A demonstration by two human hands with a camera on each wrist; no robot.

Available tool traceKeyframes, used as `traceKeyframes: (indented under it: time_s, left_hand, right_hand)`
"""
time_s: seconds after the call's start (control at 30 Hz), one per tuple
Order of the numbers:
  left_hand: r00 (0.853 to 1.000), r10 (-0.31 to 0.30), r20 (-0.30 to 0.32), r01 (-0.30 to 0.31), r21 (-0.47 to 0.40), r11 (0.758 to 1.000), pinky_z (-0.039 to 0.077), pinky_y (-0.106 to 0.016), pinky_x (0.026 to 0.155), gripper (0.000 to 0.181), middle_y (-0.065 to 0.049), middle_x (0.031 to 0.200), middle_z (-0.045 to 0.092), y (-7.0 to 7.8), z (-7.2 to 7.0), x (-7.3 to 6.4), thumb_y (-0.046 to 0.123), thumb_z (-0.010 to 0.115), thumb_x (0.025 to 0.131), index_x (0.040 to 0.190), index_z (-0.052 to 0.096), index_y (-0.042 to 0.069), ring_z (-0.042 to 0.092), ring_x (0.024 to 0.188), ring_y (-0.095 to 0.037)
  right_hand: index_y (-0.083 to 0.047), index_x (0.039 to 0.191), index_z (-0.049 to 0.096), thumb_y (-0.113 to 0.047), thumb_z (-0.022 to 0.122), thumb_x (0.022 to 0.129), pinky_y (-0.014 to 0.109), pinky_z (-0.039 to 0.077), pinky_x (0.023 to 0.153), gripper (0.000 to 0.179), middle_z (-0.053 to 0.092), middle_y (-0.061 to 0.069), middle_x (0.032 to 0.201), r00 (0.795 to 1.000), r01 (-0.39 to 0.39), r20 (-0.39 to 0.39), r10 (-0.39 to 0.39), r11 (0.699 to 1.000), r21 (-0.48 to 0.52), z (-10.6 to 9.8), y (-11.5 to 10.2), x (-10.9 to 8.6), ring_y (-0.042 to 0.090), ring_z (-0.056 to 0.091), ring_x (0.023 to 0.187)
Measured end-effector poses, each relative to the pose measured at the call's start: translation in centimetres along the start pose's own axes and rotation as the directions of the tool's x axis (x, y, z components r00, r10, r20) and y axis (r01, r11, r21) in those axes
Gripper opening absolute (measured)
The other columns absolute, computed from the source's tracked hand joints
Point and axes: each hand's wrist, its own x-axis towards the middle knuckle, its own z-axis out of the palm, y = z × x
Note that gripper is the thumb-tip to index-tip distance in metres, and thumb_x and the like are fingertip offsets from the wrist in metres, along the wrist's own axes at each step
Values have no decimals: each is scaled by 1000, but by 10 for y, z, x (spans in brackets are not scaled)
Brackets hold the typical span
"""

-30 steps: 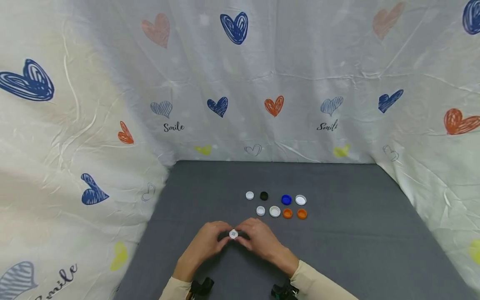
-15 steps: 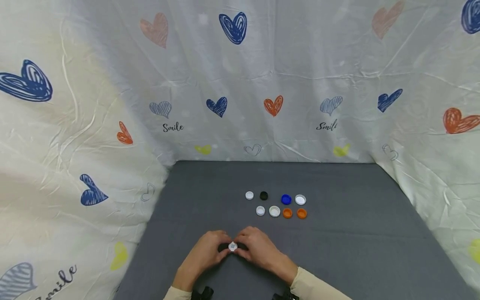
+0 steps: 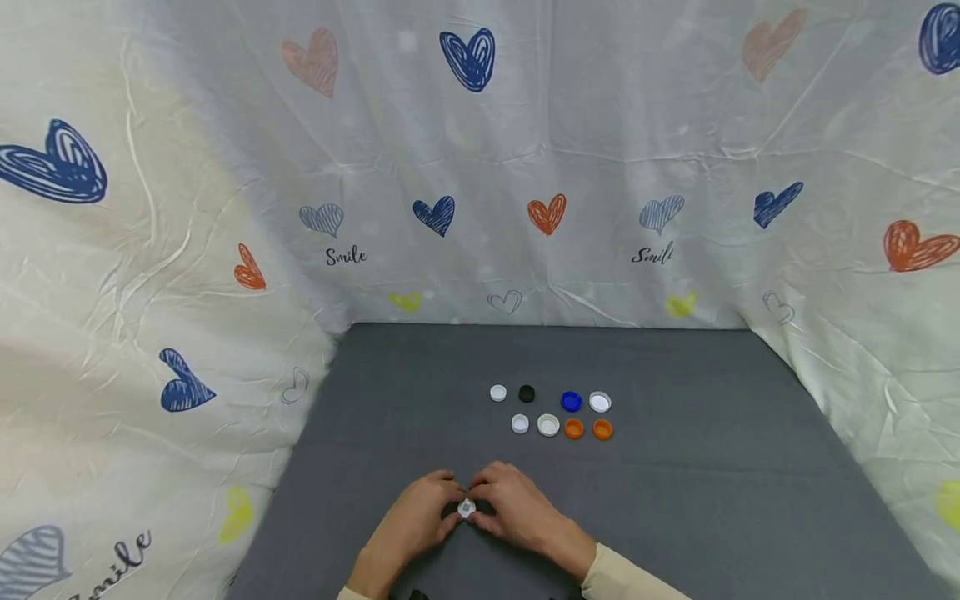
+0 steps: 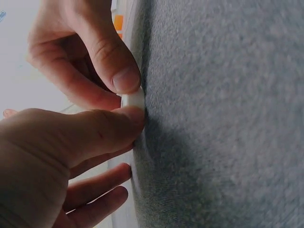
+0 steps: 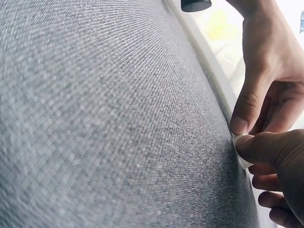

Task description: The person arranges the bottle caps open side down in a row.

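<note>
Head view: near the middle of a gray desk (image 3: 675,517), the left hand (image 3: 418,518) and right hand (image 3: 519,515) pinch 1 small white piece (image 3: 467,508) between them; farther off, slightly right, 8 round caps (image 3: 548,425) lie in 2 rows. Left wrist view: both grip opposite sides, at or just above the desk. Right wrist view: the hands mostly cover the piece.

Grey cloth (image 3: 697,500) leaves passage right of the right grip (image 3: 517,508), while caps (image 3: 548,426) obstruct ahead.
</note>
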Motion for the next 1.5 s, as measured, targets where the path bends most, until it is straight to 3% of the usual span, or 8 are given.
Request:
traceKeyframes:
  time_s: [0.27,0.47,0.93,1.17,1.5]
  left_hand:
    - [1000,19,-13,-19,-32,999,57,-36,84,29,7,100,73,-2,-3,-2,20,85,79,106,76,17,67,100,-14]
    - [1000,-30,-11,30,7,1000,55,-40,93,40,-2,115,72,-7,-16,6,28,82,81,115,73,9,68,108,-18]
    - [996,4,-86,4,89,996,56,-39,92,47,-5,119,72,-7,-40,50,33,84,82,120,71,9,69,109,-20]
    - [997,-13,-75,22,109,994,56,-37,94,48,-3,122,72,-3,-40,73,37,82,83,123,70,13,69,110,-18]
    - [997,57,-42,-49,162,986,56,-36,92,48,-1,120,72,1,-41,106,37,81,85,125,69,14,69,108,-17]
  right_hand:
    - [-19,99,78,-36,81,84,33,51,87,23,69,-6,107,999,-31,17,31,999,15,-4,-2,-2,12,61,101]
    - [-17,106,76,-35,80,84,35,51,90,28,70,-5,109,996,-81,38,80,997,18,-15,3,-3,12,62,104]
    - [-14,116,74,-32,80,85,36,54,94,36,73,-5,114,986,-166,8,167,984,-71,-57,41,1,14,66,107]
    - [-15,118,74,-33,81,85,37,54,96,38,73,-3,116,979,-202,-31,200,973,-112,-74,65,4,16,67,110]
    - [-15,113,74,-27,86,80,39,57,88,37,75,0,109,974,-221,-79,213,968,-119,-87,84,6,18,69,105]
